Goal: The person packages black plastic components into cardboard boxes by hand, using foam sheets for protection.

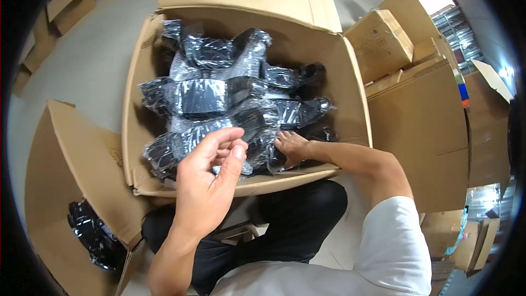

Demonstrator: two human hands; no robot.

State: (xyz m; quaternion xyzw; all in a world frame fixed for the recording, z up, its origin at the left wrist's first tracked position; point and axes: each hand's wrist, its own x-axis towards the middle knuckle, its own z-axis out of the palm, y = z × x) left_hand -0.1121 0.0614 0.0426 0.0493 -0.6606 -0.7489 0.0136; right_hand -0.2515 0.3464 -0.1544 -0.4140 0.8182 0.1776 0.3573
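Observation:
A large open cardboard box point(249, 189) stands in front of me, holding several glossy black moulded parts point(200, 96) wrapped in clear plastic film. They lie in rows across the box. My left hand point(211, 178) is raised over the near side of the box, its fingers loosely curled and the thumb apart from the palm, with nothing visible in it. Inside the near right part of the box, my right hand point(292, 147) rests with spread fingers against a film-wrapped black part point(262, 145). Part of that hand's underside is hidden.
At the lower left, another open cardboard box point(82, 170) holds shiny black parts point(93, 235). Stacked cartons point(378, 41) and large cardboard panels point(419, 131) stand close on the right. More boxes point(71, 0) line the far left, on the grey floor point(104, 71).

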